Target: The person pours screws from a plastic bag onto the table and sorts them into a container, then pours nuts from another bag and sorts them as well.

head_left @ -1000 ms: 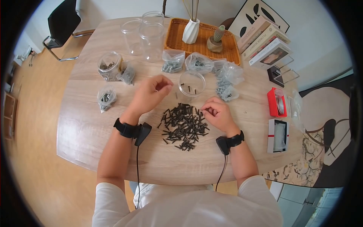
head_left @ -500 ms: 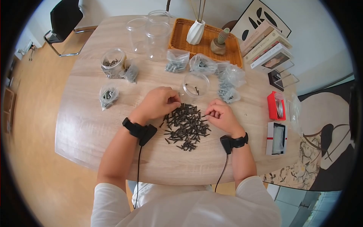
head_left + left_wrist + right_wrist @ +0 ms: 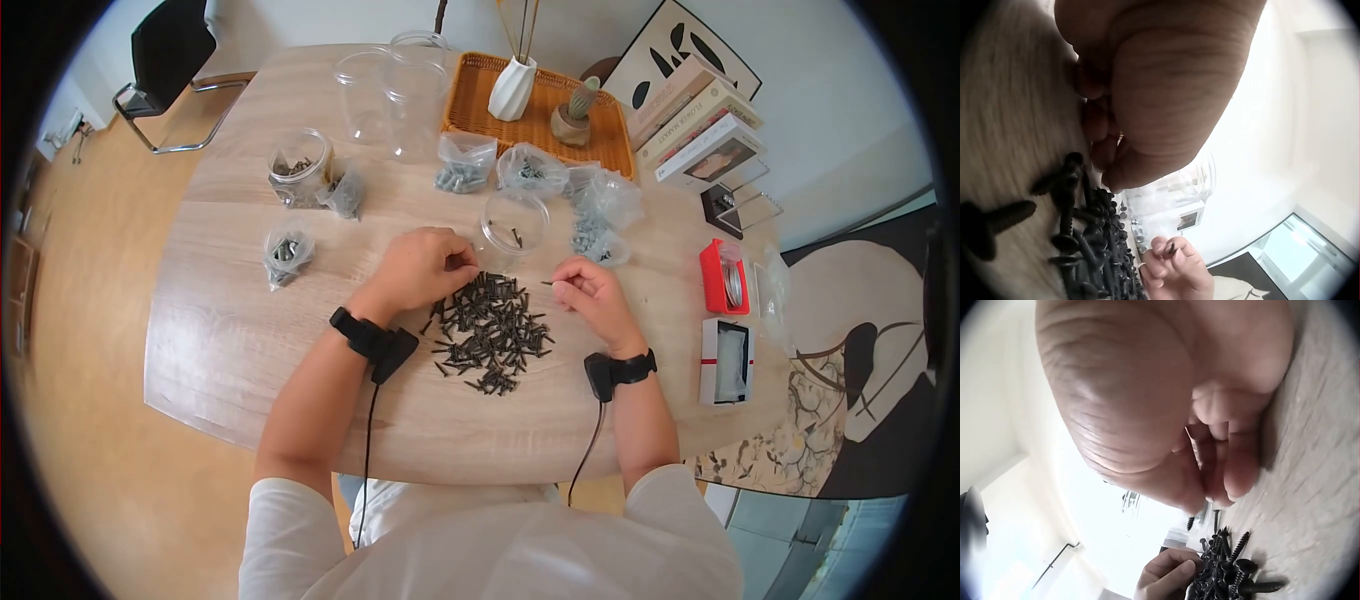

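Note:
A heap of black screws [image 3: 495, 335] lies loose on the wooden table in front of the person. At its upper left edge, the left hand [image 3: 425, 268] bends down with thumb and fingertips close together among the screws; I cannot tell if one is between them. To the heap's right, the right hand [image 3: 597, 302] pinches a single black screw [image 3: 547, 283] between thumb and forefinger, its tip pointing left. That screw [image 3: 1191, 522] also shows at the fingertips in the right wrist view. Just beyond both hands stands a clear round container [image 3: 484, 234] with a few black screws inside.
Bags of grey hardware [image 3: 465, 165] line the back, by a wicker tray [image 3: 612, 150] with a vase and cactus. Clear jars [image 3: 412, 110] stand back left; a screw-filled jar [image 3: 300, 180] and another bag [image 3: 288, 258] are left. A red box [image 3: 716, 280] and white box [image 3: 712, 385] stand right.
The left hand came down from beside the clear container to the heap's edge and stayed there. The right hand has lifted slightly away from the heap with its screw.

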Motion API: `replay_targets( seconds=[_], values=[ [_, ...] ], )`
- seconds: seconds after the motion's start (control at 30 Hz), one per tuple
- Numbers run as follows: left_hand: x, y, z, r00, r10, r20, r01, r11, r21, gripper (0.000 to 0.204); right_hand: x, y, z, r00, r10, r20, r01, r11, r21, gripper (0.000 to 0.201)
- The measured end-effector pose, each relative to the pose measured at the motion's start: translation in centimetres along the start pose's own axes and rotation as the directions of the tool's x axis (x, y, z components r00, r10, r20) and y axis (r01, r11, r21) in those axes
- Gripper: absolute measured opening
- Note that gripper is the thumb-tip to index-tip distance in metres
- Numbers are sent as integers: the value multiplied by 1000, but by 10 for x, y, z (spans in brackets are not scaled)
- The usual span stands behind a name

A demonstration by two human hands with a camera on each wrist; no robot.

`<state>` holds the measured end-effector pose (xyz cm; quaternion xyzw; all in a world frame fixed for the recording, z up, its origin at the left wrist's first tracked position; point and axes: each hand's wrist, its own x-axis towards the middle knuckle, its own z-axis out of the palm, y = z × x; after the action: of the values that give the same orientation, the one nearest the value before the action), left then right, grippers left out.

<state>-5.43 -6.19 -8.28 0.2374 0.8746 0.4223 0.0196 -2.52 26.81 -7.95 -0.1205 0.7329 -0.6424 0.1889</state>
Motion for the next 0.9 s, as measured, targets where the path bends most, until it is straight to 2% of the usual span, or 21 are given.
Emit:
replay_targets(
  seconds=[0.07, 0.1, 0.17, 0.2, 0.27, 0.3, 0.37, 0.4, 0.47, 0.5, 0.53, 0.57, 0.6, 0.63, 0.67, 0.7, 0.77, 0.9],
  values=[
    [-1, 0, 0, 1000, 9, -18, -9, 1000, -19, 14, -2, -9, 10, 976, -127, -175, 141, 988, 68, 9],
    [-1, -1, 0, 1000, 5, -25, -6, 1000, -20, 14, 0, -14, 13, 978, -128, -167, 141, 988, 65, 9],
    [-1, 0, 0, 1000, -32, 0, 32, 999, -24, 15, 0, -28, 24, 871, -351, -344, 346, 935, -78, 12],
    [-1, -1, 0, 999, -32, 2, 32, 999, -25, 15, 3, -35, 29, 871, -349, -345, 344, 936, -78, 12],
    [0, -3, 1, 1000, -20, -12, 20, 999, -35, 17, 16, -53, 39, 729, -541, -419, 464, 841, -278, 17],
    [0, -4, 2, 1000, -16, -11, 16, 999, -35, 17, 24, -64, 44, 727, -543, -420, 464, 840, -281, 17],
    [0, -4, 0, 1000, -15, -4, 15, 1000, -15, 17, 38, -82, 54, 656, -681, -327, 428, 691, -582, 21],
    [0, -4, 0, 1000, -17, -6, 17, 1000, -14, 17, 35, -80, 54, 656, -681, -325, 429, 691, -582, 21],
    [-2, -1, -4, 1000, -17, -11, 17, 999, -33, 18, 28, -73, 54, 735, -581, -350, 434, 800, -415, 28],
    [-3, -3, -3, 999, -34, -16, 33, 999, -35, 18, 20, -72, 50, 744, -575, -340, 435, 804, -406, 28],
    [-2, -4, -2, 999, -45, -17, 44, 998, -44, 19, 9, -72, 41, 924, -349, -158, 329, 934, -142, 31],
    [-1, -5, 0, 999, -52, -15, 51, 997, -54, 19, 1, -74, 39, 987, -134, 92, 126, 988, 90, 33],
    [-1, -6, 1, 998, -55, -12, 54, 997, -58, 19, -4, -75, 41, 987, -129, 92, 120, 989, 91, 33],
    [0, -8, 1, 998, -55, -22, 54, 997, -58, 19, -7, -78, 46, 928, 9, 373, -49, 994, 98, 36],
    [1, -8, 2, 998, -54, -31, 53, 997, -58, 19, -10, -79, 50, 773, 130, 621, -211, 976, 58, 40],
    [2, -9, 3, 998, -54, -27, 53, 997, -57, 19, -11, -77, 54, 774, 129, 620, -211, 975, 62, 40],
    [2, -9, 2, 997, -68, -38, 66, 996, -65, 22, -12, -69, 61, 467, 294, 834, -303, 939, -161, 48],
    [2, -6, 0, 997, -80, -22, 78, 993, -90, 18, -18, -47, 71, 434, 218, 874, -290, 952, -94, 57]
  ],
)
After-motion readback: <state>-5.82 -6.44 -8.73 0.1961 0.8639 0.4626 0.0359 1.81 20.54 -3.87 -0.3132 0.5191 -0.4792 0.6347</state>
